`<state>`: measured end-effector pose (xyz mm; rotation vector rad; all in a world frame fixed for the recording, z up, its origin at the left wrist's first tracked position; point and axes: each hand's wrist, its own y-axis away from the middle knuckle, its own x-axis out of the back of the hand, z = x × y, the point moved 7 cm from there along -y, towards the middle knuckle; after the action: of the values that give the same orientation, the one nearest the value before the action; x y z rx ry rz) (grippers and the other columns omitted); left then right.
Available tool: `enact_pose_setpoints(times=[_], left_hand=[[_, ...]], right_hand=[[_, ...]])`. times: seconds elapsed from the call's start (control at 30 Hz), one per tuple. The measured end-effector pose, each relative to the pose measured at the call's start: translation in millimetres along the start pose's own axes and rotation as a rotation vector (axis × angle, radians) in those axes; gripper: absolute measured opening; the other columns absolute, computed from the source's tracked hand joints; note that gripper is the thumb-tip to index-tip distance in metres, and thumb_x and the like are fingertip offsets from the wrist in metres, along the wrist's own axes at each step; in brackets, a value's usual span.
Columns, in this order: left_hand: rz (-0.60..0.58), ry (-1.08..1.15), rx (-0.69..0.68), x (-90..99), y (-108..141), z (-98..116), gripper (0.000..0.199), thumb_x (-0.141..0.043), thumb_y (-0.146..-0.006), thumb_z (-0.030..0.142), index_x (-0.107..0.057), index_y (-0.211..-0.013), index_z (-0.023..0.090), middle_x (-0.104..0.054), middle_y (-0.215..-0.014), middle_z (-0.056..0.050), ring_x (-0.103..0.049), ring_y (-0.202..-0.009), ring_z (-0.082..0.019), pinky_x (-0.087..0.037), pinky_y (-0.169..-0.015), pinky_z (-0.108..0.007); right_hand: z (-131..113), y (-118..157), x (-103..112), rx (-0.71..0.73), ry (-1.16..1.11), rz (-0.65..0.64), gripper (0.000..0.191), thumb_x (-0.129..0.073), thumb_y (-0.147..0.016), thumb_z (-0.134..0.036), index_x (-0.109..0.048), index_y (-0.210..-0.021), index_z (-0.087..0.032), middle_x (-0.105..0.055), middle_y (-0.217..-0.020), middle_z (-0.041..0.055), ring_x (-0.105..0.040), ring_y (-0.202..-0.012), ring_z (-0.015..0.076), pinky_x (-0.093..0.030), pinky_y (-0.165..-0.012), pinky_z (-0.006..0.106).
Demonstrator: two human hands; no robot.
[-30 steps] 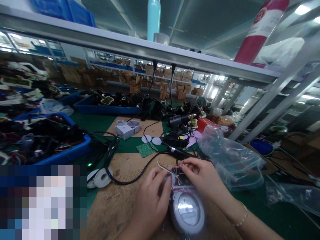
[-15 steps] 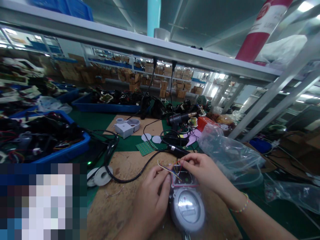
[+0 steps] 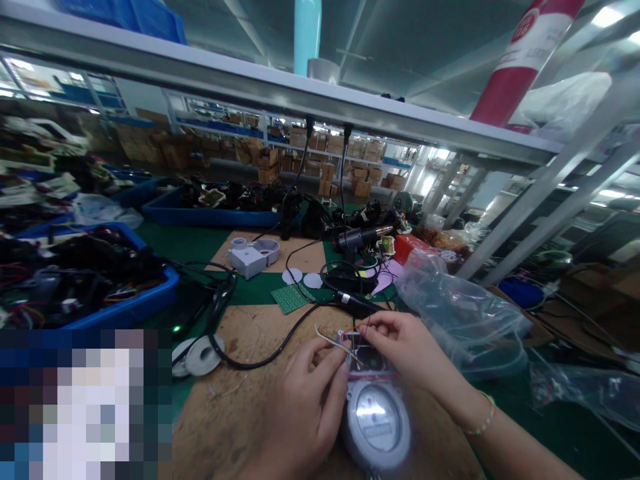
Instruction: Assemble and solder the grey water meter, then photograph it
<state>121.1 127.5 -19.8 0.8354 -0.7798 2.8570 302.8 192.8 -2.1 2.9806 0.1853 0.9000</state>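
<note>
At the meter's [image 3: 379, 427] far end, our right fingers [image 3: 379, 328] pinch thin wires [image 3: 334, 342], which we should guide without tugging, while our left fingers [image 3: 327, 363] bend alongside, grip unclear.

Left of the left hand [image 3: 306, 393], the brown board [image 3: 220, 427] offers passage; farther back a black cable [image 3: 250, 365] arcs across, a white spool [image 3: 209, 355] crowds the left edge, a clear plastic bag [image 3: 465, 317] blocks the right.

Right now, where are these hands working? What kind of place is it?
Probably an electronics workshop or factory. There's a round gray device with thin colored wires, a green circuit board beyond it, and a blue bin heaped with dark parts.
</note>
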Motion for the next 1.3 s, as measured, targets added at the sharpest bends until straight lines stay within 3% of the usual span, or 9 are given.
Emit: enact_pose_setpoints(times=[0.37, 0.67, 1.3], left_hand=[[0.01, -0.079, -0.001, -2.1, -1, -1, 0.026, -0.047, -0.104, 0.031, -0.066, -0.121, 0.029, -0.065, -0.124, -0.008, -0.066, -0.108, -0.024, -0.058, -0.09, -0.04], [0.023, -0.132, 0.001, -5.0, -4, -3, 0.038, -0.045, -0.105, 0.033, -0.062, -0.138, 0.028, -0.067, -0.128, -0.01, -0.068, -0.115, -0.026, -0.06, -0.094, -0.039], [-0.016, -0.124, 0.018, -9.3, -6, -9, 0.035, -0.042, -0.106, 0.036, -0.061, -0.135, 0.032, -0.065, -0.131, -0.007, -0.067, -0.118, -0.024, -0.06, -0.094, -0.04]], right_hand=[[-2, 6, 0, 0.004, 0.02, -0.006, 0.033, -0.066, -0.086, -0.043, -0.079, -0.1, -0.016, -0.066, -0.074, 0.0033, -0.051, -0.06, 0.0097, -0.035, -0.053, 0.02], [-8, 10, 3, 0.01, 0.093, 0.0, 0.028, -0.067, -0.088, -0.04, -0.08, -0.101, -0.019, -0.067, -0.072, 0.0028, -0.052, -0.058, 0.0108, -0.034, -0.052, 0.022], [-3, 14, 23, 0.029, 0.161, 0.065, 0.029, -0.061, -0.094, -0.043, -0.076, -0.109, -0.022, -0.07, -0.087, 0.0028, -0.056, -0.063, 0.011, -0.04, -0.056, 0.025]])
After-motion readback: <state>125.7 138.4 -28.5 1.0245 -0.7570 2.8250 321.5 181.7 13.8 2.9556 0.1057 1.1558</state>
